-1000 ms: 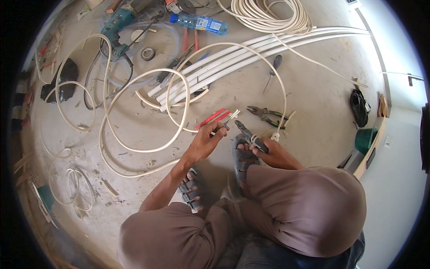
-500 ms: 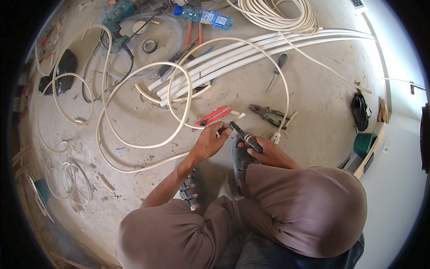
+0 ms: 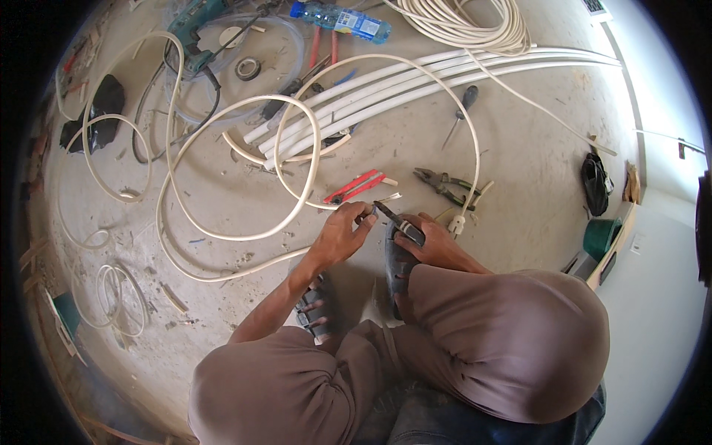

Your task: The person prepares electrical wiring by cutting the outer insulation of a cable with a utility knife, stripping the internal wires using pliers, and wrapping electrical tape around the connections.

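Note:
My left hand is closed, pinching the end of a white cable. Thin bare-looking wire ends poke out just past its fingertips. In my closed right hand is a black-handled knife, its dark blade angled toward the left fingertips. Blade and left fingers are very close; whether they touch is hard to make out. A red-handled cutter lies on the floor just beyond my left hand. Pliers with dark green handles rest beyond my right hand, beside a white plug-like connector.
White conduit pipes lie across the floor under looping cable. Farther off are a cable coil, a water bottle, a teal power drill, a tape roll and a screwdriver. A green container stands by the right wall.
The knife has shifted slightly left, its blade now nearer the left fingertips. The wire ends sit a little lower and farther left. Both hands keep their grips.

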Demonstrator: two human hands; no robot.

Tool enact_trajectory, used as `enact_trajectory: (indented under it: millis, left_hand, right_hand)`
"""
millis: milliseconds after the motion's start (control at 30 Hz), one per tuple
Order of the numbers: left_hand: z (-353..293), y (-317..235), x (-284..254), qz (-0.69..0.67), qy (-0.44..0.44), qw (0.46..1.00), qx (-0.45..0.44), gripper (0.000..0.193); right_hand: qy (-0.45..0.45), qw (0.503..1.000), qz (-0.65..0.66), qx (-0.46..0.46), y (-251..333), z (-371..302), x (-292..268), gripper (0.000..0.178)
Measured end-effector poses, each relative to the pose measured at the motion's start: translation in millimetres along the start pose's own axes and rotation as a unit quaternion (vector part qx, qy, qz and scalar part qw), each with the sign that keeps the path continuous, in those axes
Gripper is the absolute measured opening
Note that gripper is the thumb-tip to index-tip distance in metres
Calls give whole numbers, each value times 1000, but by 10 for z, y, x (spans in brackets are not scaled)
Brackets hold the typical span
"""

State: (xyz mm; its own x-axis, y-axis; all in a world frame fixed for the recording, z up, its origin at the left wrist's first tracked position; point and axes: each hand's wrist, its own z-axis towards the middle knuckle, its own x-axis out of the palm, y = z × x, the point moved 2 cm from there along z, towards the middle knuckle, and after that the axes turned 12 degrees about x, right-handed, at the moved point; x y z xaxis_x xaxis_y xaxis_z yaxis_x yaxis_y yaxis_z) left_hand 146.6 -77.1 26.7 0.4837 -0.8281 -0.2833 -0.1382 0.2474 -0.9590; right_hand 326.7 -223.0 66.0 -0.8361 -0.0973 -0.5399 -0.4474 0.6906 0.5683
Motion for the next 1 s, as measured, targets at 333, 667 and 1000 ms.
enact_trajectory:
  millis: [333,667,1000]
  left_hand:
    - [66,-71,-24,-4,11,1000,14,26]
    - [-21,-244,14,14,-25,996,83,16]
    - [-23,-250,30,38,-17,995,90,16]
  right_hand:
    - [-31,999,-33,-8,-71,30,8,36]
    - [124,990,58,35,-1,-200,-124,37]
    - [61,997,-1,46,216,-151,-133,39]
